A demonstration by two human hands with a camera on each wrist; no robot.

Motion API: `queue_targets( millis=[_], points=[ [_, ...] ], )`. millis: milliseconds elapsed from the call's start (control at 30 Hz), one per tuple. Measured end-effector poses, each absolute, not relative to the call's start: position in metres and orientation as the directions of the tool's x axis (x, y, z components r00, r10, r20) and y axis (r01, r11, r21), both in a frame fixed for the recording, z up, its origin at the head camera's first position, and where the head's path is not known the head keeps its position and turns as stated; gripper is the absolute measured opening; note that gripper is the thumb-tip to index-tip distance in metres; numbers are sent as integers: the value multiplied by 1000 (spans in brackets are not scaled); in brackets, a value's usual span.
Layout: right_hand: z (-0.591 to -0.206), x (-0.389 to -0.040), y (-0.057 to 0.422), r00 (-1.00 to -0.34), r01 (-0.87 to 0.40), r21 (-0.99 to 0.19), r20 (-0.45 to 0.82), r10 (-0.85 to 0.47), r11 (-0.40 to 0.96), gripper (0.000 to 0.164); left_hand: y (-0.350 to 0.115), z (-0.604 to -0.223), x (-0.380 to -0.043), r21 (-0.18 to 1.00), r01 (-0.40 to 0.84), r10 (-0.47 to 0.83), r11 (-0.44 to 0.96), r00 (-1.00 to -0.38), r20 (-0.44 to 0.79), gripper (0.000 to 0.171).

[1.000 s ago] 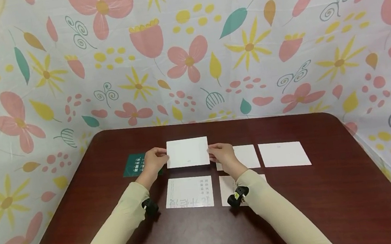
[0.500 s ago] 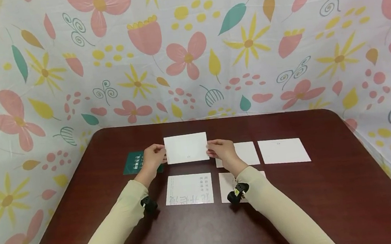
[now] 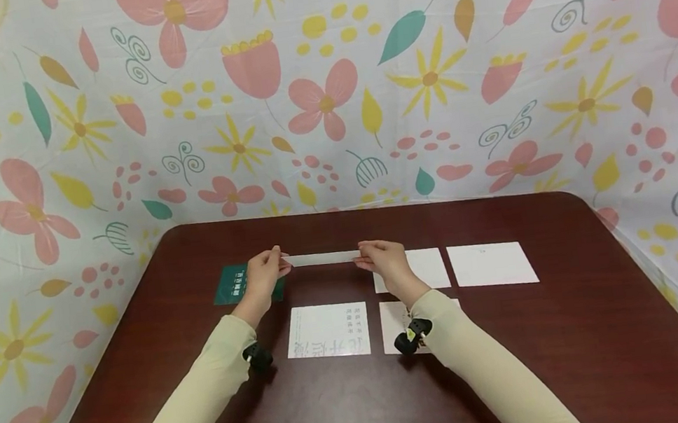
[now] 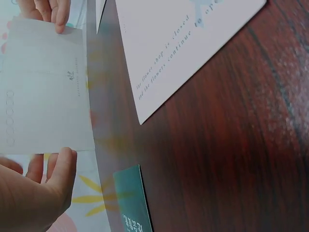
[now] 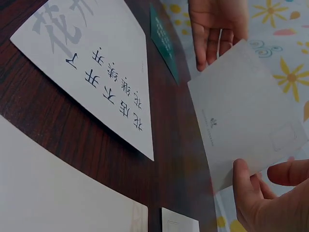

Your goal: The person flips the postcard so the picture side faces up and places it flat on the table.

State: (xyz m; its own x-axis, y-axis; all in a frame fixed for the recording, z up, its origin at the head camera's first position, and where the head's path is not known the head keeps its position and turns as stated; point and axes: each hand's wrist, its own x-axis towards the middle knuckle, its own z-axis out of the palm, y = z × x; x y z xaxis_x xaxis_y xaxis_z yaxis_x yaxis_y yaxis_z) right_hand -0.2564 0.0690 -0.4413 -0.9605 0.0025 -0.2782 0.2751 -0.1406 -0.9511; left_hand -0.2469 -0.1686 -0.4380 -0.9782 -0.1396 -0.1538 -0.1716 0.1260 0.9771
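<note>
A white postcard (image 3: 322, 259) is held up between both hands above the table's back part. The head view shows it as a thin strip, tilted nearly edge-on. My left hand (image 3: 265, 277) pinches its left edge and my right hand (image 3: 385, 261) its right edge. Faint postal boxes and small print mark the face of the postcard (image 4: 46, 87) in the left wrist view. Below the left hand lies a green card (image 3: 232, 284), partly covered by that hand. Nearer to me lies a white card with grey and dark characters (image 3: 328, 331).
Two white cards lie at the back right, one (image 3: 427, 268) partly behind the right hand, the other (image 3: 492, 265) farther right. Another card (image 3: 392, 314) sits under the right wrist. All rest on a dark brown table (image 3: 339, 416) against a flower-printed cloth (image 3: 334, 170).
The postcard has tipped from facing the head view broadly to nearly edge-on, after rising slightly. Both hands keep their pinch at its sides. The cards on the table have not moved.
</note>
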Motion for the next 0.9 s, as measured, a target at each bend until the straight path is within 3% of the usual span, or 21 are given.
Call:
queue_targets(
  millis=[200, 433, 700, 900],
  points=[
    [-442, -254, 70, -962, 273, -956, -274, -9, -107, 35, -170, -441, -247, 974, -170, -132, 152, -980, -150, 25],
    [-443, -254, 68, -963, 268, -962, -269, 12, -55, 40, -171, -445, -248, 939, -184, -155, 289, -977, -144, 18],
    [-445, -254, 68, -968, 245, -969, -246, 48, -27, 40, -167, -444, -249, 943, -186, -136, 274, -979, -154, 37],
    [-450, -253, 67, -970, 238, -971, -237, 57, 13, 35, -165, -448, -249, 914, -202, -125, 351, -978, -168, 42]
  ],
)
